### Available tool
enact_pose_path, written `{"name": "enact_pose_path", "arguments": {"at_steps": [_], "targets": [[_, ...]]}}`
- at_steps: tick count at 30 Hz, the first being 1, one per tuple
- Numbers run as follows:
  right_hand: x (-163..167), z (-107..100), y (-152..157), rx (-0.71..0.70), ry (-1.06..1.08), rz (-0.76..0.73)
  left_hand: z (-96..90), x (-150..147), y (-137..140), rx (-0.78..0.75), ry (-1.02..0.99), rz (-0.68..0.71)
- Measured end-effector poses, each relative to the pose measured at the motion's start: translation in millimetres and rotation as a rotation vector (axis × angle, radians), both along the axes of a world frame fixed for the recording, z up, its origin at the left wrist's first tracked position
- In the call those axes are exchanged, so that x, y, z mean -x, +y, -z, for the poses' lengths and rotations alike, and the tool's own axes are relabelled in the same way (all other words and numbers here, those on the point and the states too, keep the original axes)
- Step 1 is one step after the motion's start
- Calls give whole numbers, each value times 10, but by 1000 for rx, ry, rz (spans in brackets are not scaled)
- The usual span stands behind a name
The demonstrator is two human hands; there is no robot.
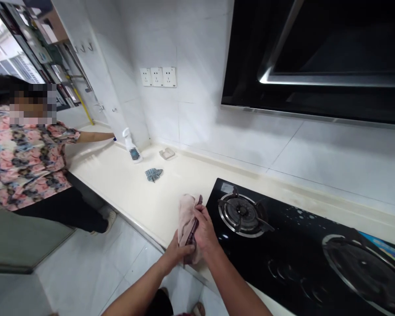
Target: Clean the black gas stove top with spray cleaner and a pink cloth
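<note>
Two hands (176, 255) (205, 232) pinch one pale pink cloth (186, 210) beside one black stove (292, 239) with two burners (241, 210) (364, 272).

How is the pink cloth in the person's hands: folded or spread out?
Folded, not spread: the pink cloth forms a narrow bundle between the left hand and right hand, its layers overlapping.

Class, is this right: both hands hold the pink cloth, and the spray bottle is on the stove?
No: in the head view the spray bottle is on the counter, not the stove. The left hand and right hand hold the pink cloth.
</note>
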State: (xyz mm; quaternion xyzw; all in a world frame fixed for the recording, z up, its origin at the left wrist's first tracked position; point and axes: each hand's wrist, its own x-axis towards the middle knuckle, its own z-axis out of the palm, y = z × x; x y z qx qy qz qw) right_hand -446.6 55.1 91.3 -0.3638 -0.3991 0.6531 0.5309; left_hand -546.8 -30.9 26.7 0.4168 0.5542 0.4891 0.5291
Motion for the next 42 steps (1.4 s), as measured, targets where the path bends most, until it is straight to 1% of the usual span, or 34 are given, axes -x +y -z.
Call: {"name": "enact_pose_path", "arguments": {"at_steps": [2,4,6,7,9,11,12,14,15,16,17,18,20,22,24,26,29,31,32,34,36,38,40,42], "targets": [[-64,-199,81,15,140,15,-151,59,150,-68,130,-2],[-188,-362,189,19,232,41,-335,255,345,-111,263,-64],[-341,-460,305,15,222,82,-541,532,559,-156,367,-108],[-413,-476,352,8,185,105,-642,676,662,-182,430,-119],[-530,-428,392,-52,19,149,-811,931,826,-231,561,-101],[-615,-265,323,-192,-291,173,-897,1129,888,-258,696,-25],[-653,-138,242,-275,-487,155,-898,1210,871,-261,762,32],[-748,192,-2,-386,-899,78,-819,1358,750,-244,884,171],[-811,384,-149,-400,-1081,35,-746,1429,663,-225,937,243],[-884,581,-301,-371,-1234,36,-660,1497,571,-201,983,311],[-966,773,-445,-336,-1337,68,-569,1557,488,-173,1019,367],[-1052,949,-574,-302,-1396,134,-481,1602,422,-146,1051,408],[-1206,1223,-758,-237,-1436,313,-332,1614,368,-119,1121,426],[-1293,1378,-838,-177,-1460,501,-221,1488,418,-143,1180,396],[-1279,1440,-847,-132,-1531,654,-130,1230,529,-173,1199,376],[-1186,1454,-828,-129,-1650,728,-42,892,646,-179,1171,402],[-1025,1455,-807,-187,-1808,727,65,379,761,-204,1108,482],[-972,1459,-808,-219,-1853,726,105,106,803,-259,1077,539],[-967,1464,-813,-227,-1862,735,116,3,819,-304,1078,567],[-994,1482,-833,-237,-1871,755,128,-117,850,-442,1115,639],[-1053,1510,-857,-245,-1869,764,138,-101,875,-607,1171,714],[-1115,1532,-866,-244,-1849,757,152,56,884,-738,1205,763],[-1124,1526,-834,-212,-1818,755,169,315,869,-814,1188,809],[-1003,1478,-748,-203,-1751,778,190,600,840,-835,1136,848]]}}
